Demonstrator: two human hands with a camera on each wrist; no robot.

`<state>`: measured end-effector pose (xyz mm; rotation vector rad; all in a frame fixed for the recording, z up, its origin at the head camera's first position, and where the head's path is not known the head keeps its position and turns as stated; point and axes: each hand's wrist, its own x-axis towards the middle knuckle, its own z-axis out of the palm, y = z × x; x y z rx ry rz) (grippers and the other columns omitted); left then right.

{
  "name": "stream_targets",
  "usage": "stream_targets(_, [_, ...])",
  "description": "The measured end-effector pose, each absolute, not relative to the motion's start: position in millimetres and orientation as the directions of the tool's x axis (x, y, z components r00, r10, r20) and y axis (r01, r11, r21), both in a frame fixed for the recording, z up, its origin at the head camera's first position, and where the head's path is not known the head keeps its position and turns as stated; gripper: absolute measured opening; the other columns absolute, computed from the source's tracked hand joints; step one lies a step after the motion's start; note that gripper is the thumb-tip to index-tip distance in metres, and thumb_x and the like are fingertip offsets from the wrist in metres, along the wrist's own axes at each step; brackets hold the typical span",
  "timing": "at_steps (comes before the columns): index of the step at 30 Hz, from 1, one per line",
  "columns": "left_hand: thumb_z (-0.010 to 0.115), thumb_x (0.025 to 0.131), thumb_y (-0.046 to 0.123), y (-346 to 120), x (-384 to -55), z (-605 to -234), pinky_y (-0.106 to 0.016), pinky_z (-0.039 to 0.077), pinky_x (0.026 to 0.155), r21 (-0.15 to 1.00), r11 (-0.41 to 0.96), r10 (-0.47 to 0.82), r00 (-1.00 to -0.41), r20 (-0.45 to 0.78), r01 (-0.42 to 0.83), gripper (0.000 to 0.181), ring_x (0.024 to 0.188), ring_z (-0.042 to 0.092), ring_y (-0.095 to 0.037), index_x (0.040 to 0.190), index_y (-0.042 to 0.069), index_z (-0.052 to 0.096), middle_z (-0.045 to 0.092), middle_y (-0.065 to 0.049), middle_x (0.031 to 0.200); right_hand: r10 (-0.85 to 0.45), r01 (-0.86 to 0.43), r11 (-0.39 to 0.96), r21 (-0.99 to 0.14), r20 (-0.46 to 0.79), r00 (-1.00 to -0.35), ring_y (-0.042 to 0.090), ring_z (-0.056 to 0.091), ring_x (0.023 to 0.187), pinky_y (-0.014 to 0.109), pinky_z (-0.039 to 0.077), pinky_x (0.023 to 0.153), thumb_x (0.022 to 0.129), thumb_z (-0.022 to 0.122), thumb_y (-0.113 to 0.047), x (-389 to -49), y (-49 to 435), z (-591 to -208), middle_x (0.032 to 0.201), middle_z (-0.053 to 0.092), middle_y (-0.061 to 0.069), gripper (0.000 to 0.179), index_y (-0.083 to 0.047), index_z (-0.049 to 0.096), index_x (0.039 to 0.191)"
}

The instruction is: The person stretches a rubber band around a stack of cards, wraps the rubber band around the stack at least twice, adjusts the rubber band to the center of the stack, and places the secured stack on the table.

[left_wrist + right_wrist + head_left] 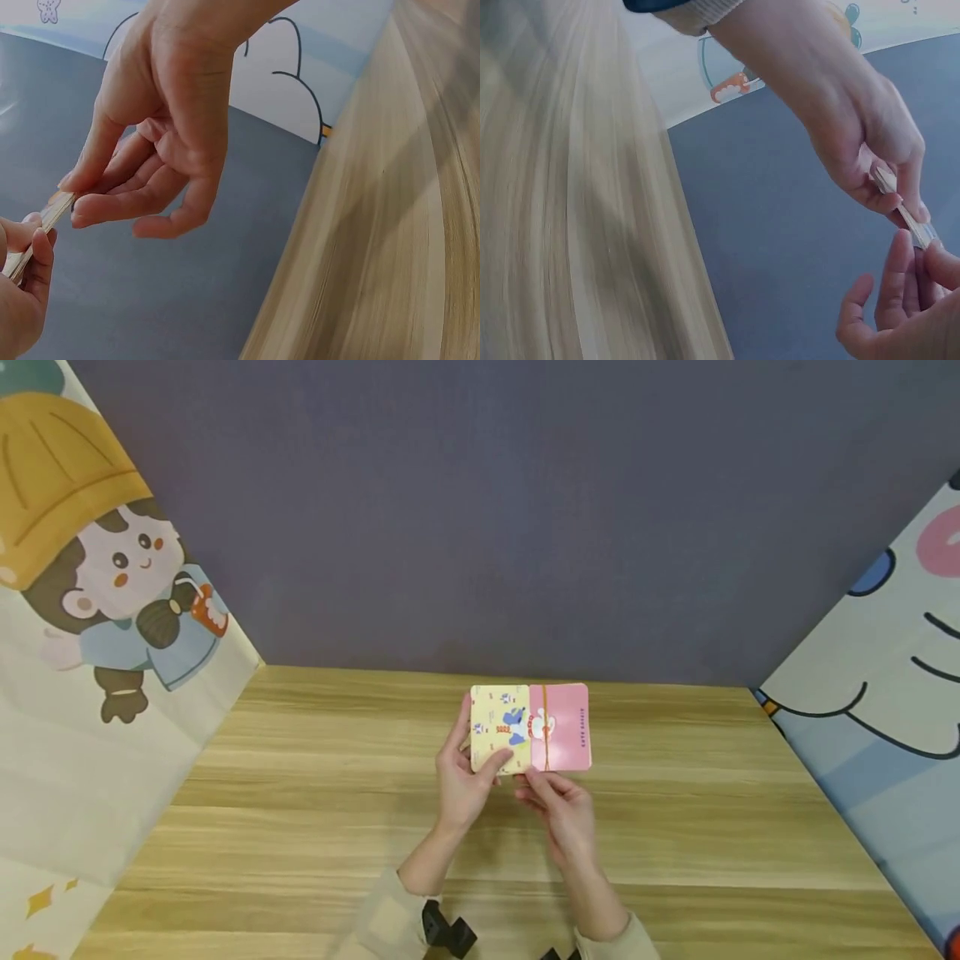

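Note:
A small yellow notebook [491,703] with a blue dog print and a pink notebook [567,731] with a white rabbit lie side by side or overlapping, held above the table. A thin orange elastic band [546,735] crosses the pink cover from top to bottom. With thumb in front and fingers behind, my left hand [462,785] grips the yellow part from the lower left. My right hand [567,818] pinches the lower edge near the band, its other fingers loosely bent. Layered page edges [52,214] show in the left wrist view. The back covers are hidden.
Below the hands is a wood-grain table [322,827]. A dark grey panel [480,518] stands behind it. Cartoon-printed panels rise at the left [67,760] and right [900,793]. Black wrist-worn parts [448,931] show near the sleeves.

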<state>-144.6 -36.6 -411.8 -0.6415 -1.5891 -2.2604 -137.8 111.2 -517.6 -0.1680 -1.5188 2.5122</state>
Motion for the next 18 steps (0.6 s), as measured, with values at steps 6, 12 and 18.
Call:
stream_targets(6, [0.064,0.074,-0.011,-40.9,-141.9,-409.6,-0.024,0.044,0.032,0.801,-0.337,0.020,-0.847,0.531,0.494,0.079,0.052,0.054,-0.011,0.140,0.006,0.024,0.047,-0.023,0.120,0.268,-0.096,-0.440,-0.893,-0.029,-0.963,0.025,0.064,0.070,0.042,0.053,0.074,0.080,0.066,-0.020,-133.2,118.0,-516.6,0.091,0.065,0.018,0.033,0.006,0.062,0.100])
stream_targets(12, [0.065,0.074,-0.010,-43.6,-140.2,-408.4,-0.022,0.044,0.033,0.808,-0.340,0.033,-0.853,0.521,0.481,0.080,0.051,0.053,-0.011,0.140,0.006,0.024,0.046,-0.020,0.124,0.299,-0.186,-0.511,-0.839,0.029,-0.954,0.023,0.064,0.068,0.039,0.055,0.071,0.082,0.063,-0.010,-122.3,117.9,-501.6,0.087,0.065,0.019,0.021,0.008,0.063,0.094])
stream_targets(18, [0.064,0.075,-0.009,-45.1,-138.6,-409.0,-0.024,0.041,0.030,0.820,-0.329,0.048,-0.859,0.510,0.469,0.079,0.048,0.050,-0.010,0.140,0.007,0.023,0.043,-0.017,0.130,0.333,-0.172,-0.519,-0.837,-0.013,-0.943,0.023,0.064,0.067,0.040,0.054,0.071,0.079,0.066,-0.010,-125.4,115.3,-516.6,0.086,0.064,0.021,0.024,0.009,0.062,0.094])
